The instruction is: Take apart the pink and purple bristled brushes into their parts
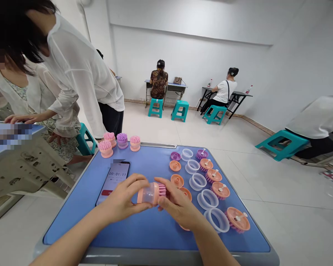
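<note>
1. Pink plastic brush (151,194) with a clear cup on its bristled head's back, held between both hands above the middle of the blue worktop (144,234).
2. Left hand (123,195): fingers curl around the clear end, grasping it.
3. Right hand (177,207): fingers clasp the pink end.
4. It looks light and stiff; the smooth clear plastic may slip, so the firm body offers the surest hold, not the soft bristles.
5. Just beside lie a phone (113,181) showing a timer and, further right, clear rings (208,199).
</note>
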Available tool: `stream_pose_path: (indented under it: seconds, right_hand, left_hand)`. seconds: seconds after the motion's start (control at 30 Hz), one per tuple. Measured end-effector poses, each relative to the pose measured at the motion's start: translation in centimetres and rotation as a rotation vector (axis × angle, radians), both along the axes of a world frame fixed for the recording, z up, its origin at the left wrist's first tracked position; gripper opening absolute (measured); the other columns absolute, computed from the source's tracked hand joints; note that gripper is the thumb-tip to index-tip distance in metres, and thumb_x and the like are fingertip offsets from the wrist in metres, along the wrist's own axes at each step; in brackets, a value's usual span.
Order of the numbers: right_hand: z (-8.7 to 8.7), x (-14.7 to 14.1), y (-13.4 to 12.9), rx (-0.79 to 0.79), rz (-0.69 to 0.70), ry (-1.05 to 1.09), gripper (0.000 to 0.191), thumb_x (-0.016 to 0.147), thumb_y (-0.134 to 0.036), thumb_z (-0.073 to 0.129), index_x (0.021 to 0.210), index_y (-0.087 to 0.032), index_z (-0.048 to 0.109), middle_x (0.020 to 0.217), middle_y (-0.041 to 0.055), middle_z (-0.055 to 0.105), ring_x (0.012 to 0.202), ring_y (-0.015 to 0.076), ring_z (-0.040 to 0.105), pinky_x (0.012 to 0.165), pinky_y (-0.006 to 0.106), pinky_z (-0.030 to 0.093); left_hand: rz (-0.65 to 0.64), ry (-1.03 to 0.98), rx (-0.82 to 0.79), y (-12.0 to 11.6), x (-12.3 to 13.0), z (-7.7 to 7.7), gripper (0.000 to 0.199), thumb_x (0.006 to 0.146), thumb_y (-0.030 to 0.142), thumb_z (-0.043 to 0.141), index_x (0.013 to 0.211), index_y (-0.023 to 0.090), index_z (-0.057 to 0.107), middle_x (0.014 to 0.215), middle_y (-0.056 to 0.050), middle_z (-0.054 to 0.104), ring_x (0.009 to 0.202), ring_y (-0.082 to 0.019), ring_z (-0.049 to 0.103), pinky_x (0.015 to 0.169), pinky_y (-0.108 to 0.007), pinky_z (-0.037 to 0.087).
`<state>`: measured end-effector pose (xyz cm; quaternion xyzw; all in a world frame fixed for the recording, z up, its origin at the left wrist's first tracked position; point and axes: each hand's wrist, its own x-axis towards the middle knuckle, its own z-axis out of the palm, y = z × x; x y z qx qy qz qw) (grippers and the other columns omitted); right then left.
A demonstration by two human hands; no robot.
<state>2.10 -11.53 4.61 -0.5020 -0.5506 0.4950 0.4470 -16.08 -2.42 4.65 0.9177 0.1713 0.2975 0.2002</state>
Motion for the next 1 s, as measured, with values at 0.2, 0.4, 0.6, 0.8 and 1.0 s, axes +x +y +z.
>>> stream_pose_path:
  seconds: [0.2, 0.4, 0.6, 0.8, 1.0]
  right_hand:
    - [0.5, 0.0, -0.1, 0.172, 0.001, -0.108, 0.038, 0.077, -0.027, 0.060, 0.114, -0.022, 0.050, 0.111, 0.0053, 0.054, 0.097, 0.0162, 0.054, 0.085, 0.030, 0.047]
    - [0.2, -0.1, -0.3, 0.065, -0.015, -0.185, 0.047, 0.082, -0.035, 0.054, 0.126, -0.024, 0.042, 0.122, 0.0083, 0.051, 0.107, 0.0205, 0.053, 0.090, 0.036, 0.044]
    - [0.4, -0.7, -0.2, 0.135, 0.030, -0.429, 0.040, 0.075, -0.022, 0.060, 0.115, -0.027, 0.054, 0.112, 0.0035, 0.057, 0.102, 0.0198, 0.055, 0.086, 0.032, 0.047]
    - [-0.6, -0.6, -0.1, 0.168, -0.023, -0.603, 0.058, 0.076, -0.033, 0.061, 0.129, -0.024, 0.041, 0.129, 0.0082, 0.047, 0.118, 0.0234, 0.045, 0.096, 0.039, 0.042]
    - [-1.0, -0.5, -0.1, 0.308, -0.027, -0.687, 0.049, 0.081, -0.027, 0.054, 0.128, -0.023, 0.041, 0.121, 0.0082, 0.054, 0.111, 0.0217, 0.052, 0.090, 0.036, 0.049]
  left_hand:
    - [0.032, 0.034, -0.136, -0.1, -0.1, 0.5, 0.026, 0.078, 0.033, 0.057, 0.101, 0.022, 0.052, 0.094, -0.003, 0.061, 0.084, -0.015, 0.058, 0.072, -0.024, 0.048]
    - [0.077, 0.113, -0.208, -0.7, 0.1, 0.4, 0.023, 0.080, 0.035, 0.049, 0.096, 0.019, 0.052, 0.081, -0.002, 0.060, 0.066, -0.014, 0.053, 0.059, -0.023, 0.041]
    - [0.164, 0.183, -0.287, -1.4, 0.7, 0.9, 0.020, 0.078, 0.037, 0.047, 0.088, 0.020, 0.048, 0.068, 0.002, 0.051, 0.059, -0.014, 0.047, 0.055, -0.024, 0.034]
    - [0.229, 0.162, -0.434, -1.6, 0.9, 1.3, 0.017, 0.079, 0.038, 0.046, 0.083, 0.021, 0.044, 0.063, 0.005, 0.045, 0.057, -0.013, 0.044, 0.054, -0.023, 0.032]
    - [0.271, 0.157, -0.463, -1.6, 0.9, 1.1, 0.020, 0.080, 0.041, 0.045, 0.082, 0.021, 0.042, 0.062, 0.006, 0.045, 0.057, -0.013, 0.045, 0.054, -0.024, 0.030]
